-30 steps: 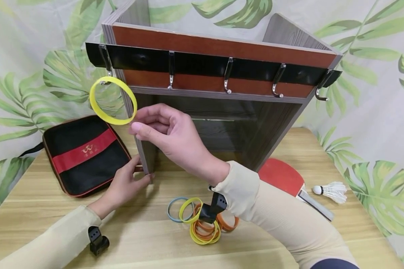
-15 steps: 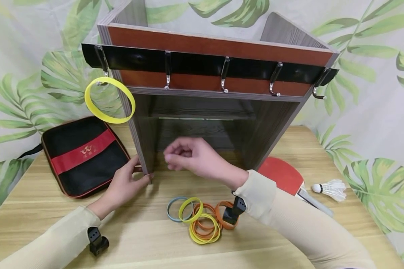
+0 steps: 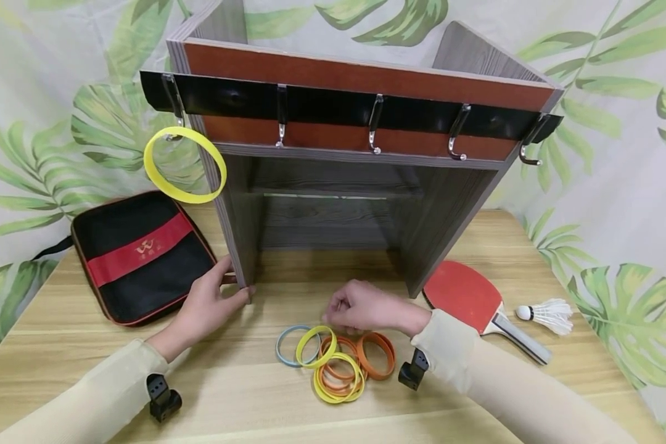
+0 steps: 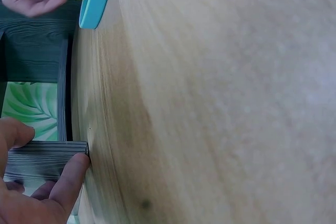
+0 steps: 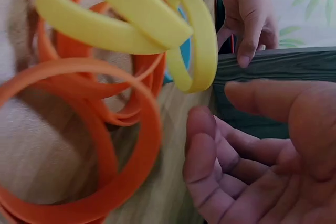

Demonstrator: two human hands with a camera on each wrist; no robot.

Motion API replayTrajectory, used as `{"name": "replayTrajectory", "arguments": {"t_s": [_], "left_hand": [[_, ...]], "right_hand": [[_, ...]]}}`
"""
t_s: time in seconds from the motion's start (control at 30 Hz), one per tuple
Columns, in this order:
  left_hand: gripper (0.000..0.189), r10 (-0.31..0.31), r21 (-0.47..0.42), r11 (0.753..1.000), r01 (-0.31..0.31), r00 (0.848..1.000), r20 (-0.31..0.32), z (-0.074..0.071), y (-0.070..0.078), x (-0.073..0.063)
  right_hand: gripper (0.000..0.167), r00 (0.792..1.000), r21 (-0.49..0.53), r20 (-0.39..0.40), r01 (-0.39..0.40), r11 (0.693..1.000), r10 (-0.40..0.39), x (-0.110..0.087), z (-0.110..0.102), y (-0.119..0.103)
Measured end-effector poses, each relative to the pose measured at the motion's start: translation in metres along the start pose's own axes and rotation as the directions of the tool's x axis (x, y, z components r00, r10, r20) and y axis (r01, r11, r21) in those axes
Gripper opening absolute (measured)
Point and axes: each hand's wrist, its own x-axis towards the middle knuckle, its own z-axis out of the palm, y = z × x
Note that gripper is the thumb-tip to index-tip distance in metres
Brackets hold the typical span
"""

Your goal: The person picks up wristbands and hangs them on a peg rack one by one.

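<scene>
My left hand grips the lower front edge of the grey wooden cabinet's left side panel, thumb on one side and fingers on the other. Just behind a pile of silicone wristbands is my right hand, holding nothing. In the right wrist view a gap shows between its thumb and loosely bent fingers. The pile has orange wristbands, yellow wristbands and a blue wristband, some overlapping. Another yellow wristband hangs from the leftmost hook of the black rail on the cabinet.
Several more hooks along the black rail hold nothing. A black and red zip case lies left of the cabinet. On the right lie a red table tennis bat and a shuttlecock.
My right hand has left the hanging yellow wristband and moved down and right to the pile on the table. My left hand stays on the panel.
</scene>
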Motion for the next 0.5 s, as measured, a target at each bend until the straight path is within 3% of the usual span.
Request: {"name": "replayTrajectory", "arguments": {"t_s": [0.5], "left_hand": [[0.059,0.002,0.005,1.0,-0.002,1.0,-0.003,0.0006,-0.0002,0.0004]], "right_hand": [[0.014,0.992,0.165,0.122,-0.009,0.986,-0.011,-0.0033,0.008,0.0107]]}}
